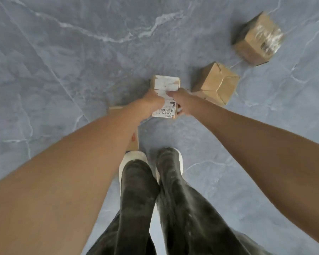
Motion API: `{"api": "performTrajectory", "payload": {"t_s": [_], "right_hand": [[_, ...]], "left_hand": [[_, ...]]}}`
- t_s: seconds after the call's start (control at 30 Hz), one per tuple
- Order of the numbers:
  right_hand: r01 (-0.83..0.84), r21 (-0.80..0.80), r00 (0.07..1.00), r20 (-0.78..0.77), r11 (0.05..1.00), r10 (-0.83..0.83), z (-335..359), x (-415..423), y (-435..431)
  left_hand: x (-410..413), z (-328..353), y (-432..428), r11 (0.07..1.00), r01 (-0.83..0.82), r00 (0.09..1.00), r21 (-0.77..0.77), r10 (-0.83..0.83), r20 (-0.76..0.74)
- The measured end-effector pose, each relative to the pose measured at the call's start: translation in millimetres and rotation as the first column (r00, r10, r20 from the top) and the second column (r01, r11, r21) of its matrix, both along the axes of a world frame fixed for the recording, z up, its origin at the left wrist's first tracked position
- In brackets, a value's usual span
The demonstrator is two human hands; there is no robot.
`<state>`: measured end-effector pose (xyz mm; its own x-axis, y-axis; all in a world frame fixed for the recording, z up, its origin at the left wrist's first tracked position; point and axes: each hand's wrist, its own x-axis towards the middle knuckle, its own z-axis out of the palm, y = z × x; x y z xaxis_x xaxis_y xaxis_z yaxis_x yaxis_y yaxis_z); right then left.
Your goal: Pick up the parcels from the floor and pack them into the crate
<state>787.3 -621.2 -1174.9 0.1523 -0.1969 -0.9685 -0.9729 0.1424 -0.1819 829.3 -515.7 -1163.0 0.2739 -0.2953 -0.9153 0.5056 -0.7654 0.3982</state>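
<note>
**Both hands on the labelled parcel, crate nowhere in shot**

Head view, looking straight down past the person's dark trousers and white shoes [133, 157] at 6 o'clock. Dead centre is the labelled parcel [166, 84], white shipping sticker up, barcode end towards the feet. The left hand [152, 103] wraps its 9 o'clock side and the right hand [181, 101] takes the 3 o'clock side, thumb over the top, fingers tucked round the near corner. Both hands are closed on it. A grip on opposite sides like that looks chosen to keep the box level on the way up. Whether it has left the grey marble floor [63, 61] is hard to call from this angle.

More work waits. A plain brown parcel [216, 82] sits tilted on an edge just beside the right wrist at 2 o'clock. Farther out along the same line is a taped parcel [258, 39], shiny wrap on top, blurred. A flat cardboard piece [133, 142] lies under the left forearm at 7 o'clock, mostly hidden.

The crate does not show, so the carry direction is anyone's guess. By the look of it this is the pick-up step, with at least two parcels left on the floor.
</note>
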Motion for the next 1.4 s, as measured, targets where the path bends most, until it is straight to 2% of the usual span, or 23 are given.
{"api": "performTrajectory", "payload": {"t_s": [0.07,0.17,0.3,0.43,0.5,0.6,0.77,0.97,1.07,1.17,1.27,1.4], "right_hand": [[0.039,-0.083,0.996,0.077,0.996,-0.033,16.6,-12.9,12.6],[0.083,-0.095,0.978,0.199,0.992,-0.063,81.6,-23.4,10.4],[0.138,-0.058,0.931,0.349,0.989,-0.110,206.5,-4.6,-13.5],[0.119,-0.073,0.856,0.513,0.990,-0.066,354.6,53.1,-26.2],[0.141,-0.108,0.810,0.584,0.984,-0.052,435.1,83.0,-31.6],[0.192,-0.196,0.717,0.697,0.962,-0.001,557.1,111.8,-41.2],[0.280,-0.100,0.494,0.868,0.955,-0.054,740.9,118.0,-29.5],[0.310,0.024,0.290,0.950,0.950,-0.119,910.0,88.6,21.9],[0.283,0.030,0.157,0.985,0.959,-0.077,975.7,72.6,40.5],[0.176,-0.035,0.015,0.999,0.984,0.033,1018.6,53.0,59.1],[0.087,-0.069,-0.083,0.994,0.994,0.076,1040.8,29.6,78.7],[0.114,-0.046,-0.134,0.989,0.992,0.061,1049.1,3.4,91.0]], "left_hand": [[-5.5,23.2,-0.4,0.993,-0.104,0.994,0.053,0.101,0.048],[10.8,84.0,13.7,0.987,-0.160,0.986,0.019,0.159,0.056],[55.0,212.2,18.1,0.960,-0.266,0.961,-0.084,0.271,0.057],[94.9,361.8,4.2,0.926,-0.344,0.928,-0.155,0.361,0.096],[118.8,440.1,-2.6,0.920,-0.322,0.919,-0.223,0.361,0.160],[150.7,564.0,-1.1,0.930,-0.185,0.907,-0.319,0.286,0.309],[156.3,751.3,29.4,0.830,-0.068,0.759,-0.554,0.404,0.511],[115.1,916.0,67.5,0.649,-0.041,0.702,-0.760,0.560,0.441],[95.2,980.2,81.0,0.556,-0.027,0.628,-0.831,0.656,0.419],[69.9,1024.7,92.5,0.435,-0.037,0.551,-0.899,0.760,0.345],[45.4,1042.7,103.9,0.426,0.053,0.517,-0.903,0.762,0.389],[25.1,1043.8,119.3,0.440,0.148,0.535,-0.886,0.717,0.446]]}}
